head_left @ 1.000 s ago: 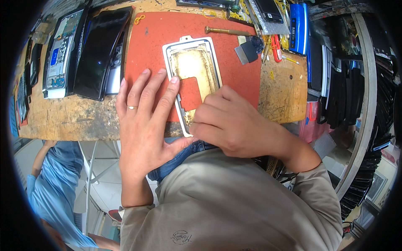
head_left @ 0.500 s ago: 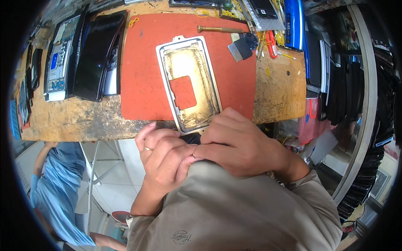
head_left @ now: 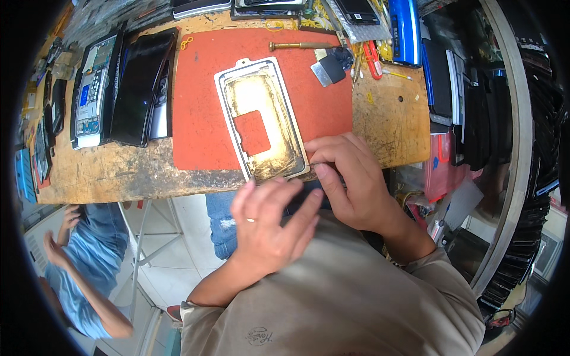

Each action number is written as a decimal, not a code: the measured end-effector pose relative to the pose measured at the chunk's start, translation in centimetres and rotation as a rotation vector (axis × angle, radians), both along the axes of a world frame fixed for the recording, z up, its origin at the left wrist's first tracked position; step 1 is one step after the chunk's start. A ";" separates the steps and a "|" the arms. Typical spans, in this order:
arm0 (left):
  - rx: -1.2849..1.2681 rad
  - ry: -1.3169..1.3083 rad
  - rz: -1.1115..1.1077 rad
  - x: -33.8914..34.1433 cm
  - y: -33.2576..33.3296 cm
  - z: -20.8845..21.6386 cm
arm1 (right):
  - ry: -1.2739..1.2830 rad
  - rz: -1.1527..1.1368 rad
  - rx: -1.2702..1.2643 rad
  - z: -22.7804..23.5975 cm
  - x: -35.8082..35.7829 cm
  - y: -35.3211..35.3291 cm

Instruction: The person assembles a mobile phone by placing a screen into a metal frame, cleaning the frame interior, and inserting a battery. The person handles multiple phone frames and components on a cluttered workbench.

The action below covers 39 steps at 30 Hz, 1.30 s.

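At a worn workbench [head_left: 395, 133], left hand [head_left: 267, 222] loosely spread, seemingly empty, right hand [head_left: 353, 181] pinching a dark sliver [head_left: 314, 164] beside a phone-shaped mould [head_left: 282, 118]: likely edge work, next needing steadiness.

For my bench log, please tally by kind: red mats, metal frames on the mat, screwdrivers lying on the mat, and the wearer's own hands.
Mat: 1
Frame: 1
Screwdriver: 1
Hands, namely left hand and right hand: 2
Total: 5
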<state>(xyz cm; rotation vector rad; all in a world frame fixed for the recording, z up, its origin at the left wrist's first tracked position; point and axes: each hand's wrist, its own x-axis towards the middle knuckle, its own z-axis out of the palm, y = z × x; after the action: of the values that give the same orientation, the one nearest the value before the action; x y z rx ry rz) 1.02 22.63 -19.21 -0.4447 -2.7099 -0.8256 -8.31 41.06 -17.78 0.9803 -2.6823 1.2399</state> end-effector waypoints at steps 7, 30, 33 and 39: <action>-0.025 -0.015 0.359 -0.9 -1.3 0.0 | -0.034 0.037 -0.050 0.1 1.4 -0.8; -0.084 -0.045 0.168 -2.7 -8.0 0.4 | 0.235 0.089 -0.097 -1.7 -5.3 -9.0; -0.101 -0.041 0.176 -2.6 -8.0 -0.2 | 0.233 0.083 -0.036 -2.1 -5.6 -9.4; -0.061 -0.033 0.173 -2.9 -8.2 -0.4 | 0.238 0.092 -0.056 -2.6 -5.5 -9.6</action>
<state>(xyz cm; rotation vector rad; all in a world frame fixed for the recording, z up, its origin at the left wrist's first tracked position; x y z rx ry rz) -1.90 14.45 -19.56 -0.2066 -2.7616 -0.7111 -13.81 31.44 -20.41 1.1731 -2.4347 1.1254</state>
